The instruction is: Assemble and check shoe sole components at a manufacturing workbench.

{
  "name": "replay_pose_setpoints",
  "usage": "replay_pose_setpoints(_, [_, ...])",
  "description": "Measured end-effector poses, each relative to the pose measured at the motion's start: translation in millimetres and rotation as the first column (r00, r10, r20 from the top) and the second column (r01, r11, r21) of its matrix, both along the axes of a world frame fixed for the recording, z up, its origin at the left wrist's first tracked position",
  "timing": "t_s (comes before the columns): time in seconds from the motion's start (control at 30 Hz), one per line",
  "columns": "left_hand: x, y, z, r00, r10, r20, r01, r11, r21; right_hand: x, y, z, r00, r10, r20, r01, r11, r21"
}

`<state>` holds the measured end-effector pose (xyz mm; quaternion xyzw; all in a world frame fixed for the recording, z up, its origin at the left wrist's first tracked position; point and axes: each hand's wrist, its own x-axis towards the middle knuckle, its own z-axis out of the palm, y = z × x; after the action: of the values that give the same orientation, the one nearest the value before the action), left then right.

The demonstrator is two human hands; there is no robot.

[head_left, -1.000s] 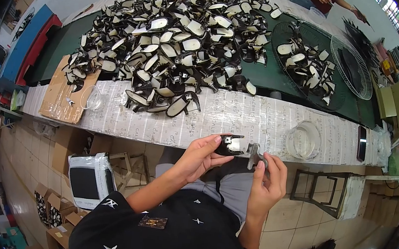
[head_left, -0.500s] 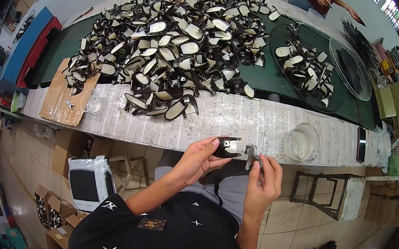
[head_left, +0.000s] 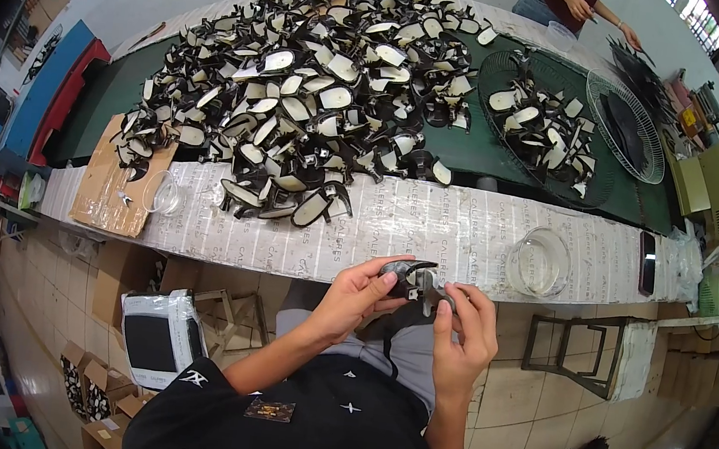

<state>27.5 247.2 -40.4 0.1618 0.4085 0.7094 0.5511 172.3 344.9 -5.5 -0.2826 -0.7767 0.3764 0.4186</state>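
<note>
- Head view, twelve o'clock being straight ahead of the wearer: both hands meet at twelve, just above the lap, near the table edge.
- Left hand (head_left: 357, 298) is closed round a curved black part with a pale lining (head_left: 407, 274), pinching it between thumb and fingers.
- Right hand (head_left: 464, 334) grips a small grey metallic piece (head_left: 428, 303) by its right end. Its other end overlaps the black part; whether they touch, I cannot tell.
- Beyond them runs the worktable (head_left: 430, 224), covered in printed pale wrap.
- On it, a clear round bowl (head_left: 536, 289) stands towards two o'clock, with a dark phone (head_left: 648, 265) farther out at two.
- At ten, a clear cup (head_left: 169, 196) sits beside a cardboard sheet (head_left: 101, 199).
- Towards eleven spreads a great heap of black-and-white parts (head_left: 303, 98), reaching back over a green surface (head_left: 98, 106).
- At one, similar parts fill a dark mesh basket (head_left: 498, 138); just beyond, a pale wire basket (head_left: 653, 162) holds black pieces (head_left: 624, 123).
- Farthest, at one, a co-worker (head_left: 540, 1) stands, hands raised.
</note>
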Motion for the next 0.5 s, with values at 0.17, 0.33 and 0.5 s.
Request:
replay_pose_setpoints(0.17, [1.7,-0.4,1.6,1.0,-0.011,-0.028,0.011,1.0,-0.008,-3.4,0.9,-2.0,0.999,0.032,0.014,-0.032,0.997,0.074])
replay_pose_setpoints(0.33, [4.0,-2.4,2.1,0.999,-0.024,-0.048,0.023,1.0,-0.019,0.3,0.5,-4.6,0.994,-0.084,0.065,0.077,0.992,0.096])
replay_pose_setpoints(0.5, [2.7,-3.1,-1.8,0.999,-0.024,-0.033,0.023,0.999,-0.032,4.1,4.5,-6.5,0.988,-0.145,0.054,0.137,0.982,0.129])
